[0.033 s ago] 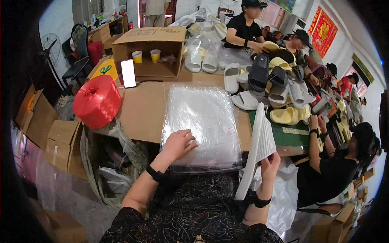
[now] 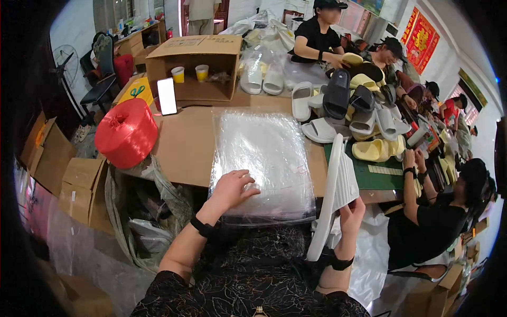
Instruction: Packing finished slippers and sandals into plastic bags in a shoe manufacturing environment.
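Note:
A stack of clear plastic bags lies flat at the table's front edge. On its near left part rests my left hand, fingers apart and slightly bent, with nothing in them. My right hand grips a white slide slipper to the right of the stack. The slipper stands on edge, sole toward the left, its ribbed strap facing right. My right fingers are at the strap's lower end and partly hidden by it.
A red twine roll and a lit phone stand left, before an open cardboard box with two cups. Loose slippers pile up at the right on and beside a green mat. A co-worker sits close on the right.

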Motion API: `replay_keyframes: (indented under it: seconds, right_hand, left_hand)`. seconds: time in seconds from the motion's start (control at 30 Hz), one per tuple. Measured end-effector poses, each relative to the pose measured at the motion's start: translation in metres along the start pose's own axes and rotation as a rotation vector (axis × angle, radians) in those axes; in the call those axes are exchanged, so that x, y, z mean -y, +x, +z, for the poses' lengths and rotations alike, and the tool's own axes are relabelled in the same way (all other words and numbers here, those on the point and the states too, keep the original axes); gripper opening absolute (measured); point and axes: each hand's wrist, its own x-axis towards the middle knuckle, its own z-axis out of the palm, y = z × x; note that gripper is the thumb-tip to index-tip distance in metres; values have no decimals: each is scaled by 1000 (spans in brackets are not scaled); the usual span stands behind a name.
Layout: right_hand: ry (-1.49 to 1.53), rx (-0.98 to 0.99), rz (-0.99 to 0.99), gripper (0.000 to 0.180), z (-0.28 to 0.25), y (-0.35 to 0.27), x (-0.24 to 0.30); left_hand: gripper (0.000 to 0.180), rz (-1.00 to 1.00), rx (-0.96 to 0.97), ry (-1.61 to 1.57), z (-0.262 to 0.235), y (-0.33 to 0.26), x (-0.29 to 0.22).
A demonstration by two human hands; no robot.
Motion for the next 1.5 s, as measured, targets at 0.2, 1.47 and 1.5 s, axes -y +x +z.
replay_keyframes:
  seconds: [0.2,1.47,1.5]
  right_hand:
    - [-28,-47,123,17,2,0,6]
    - [-915,661,-527,27,57,-27,30]
    - [-923,642,-495,27,62,-25,30]
  left_hand:
    - [59,-21,115,123,-18,0,-19]
    - [31,-146,-140,-513,-39,17,-34]
    - [30,-39,-165,-431,-40,18,-34]
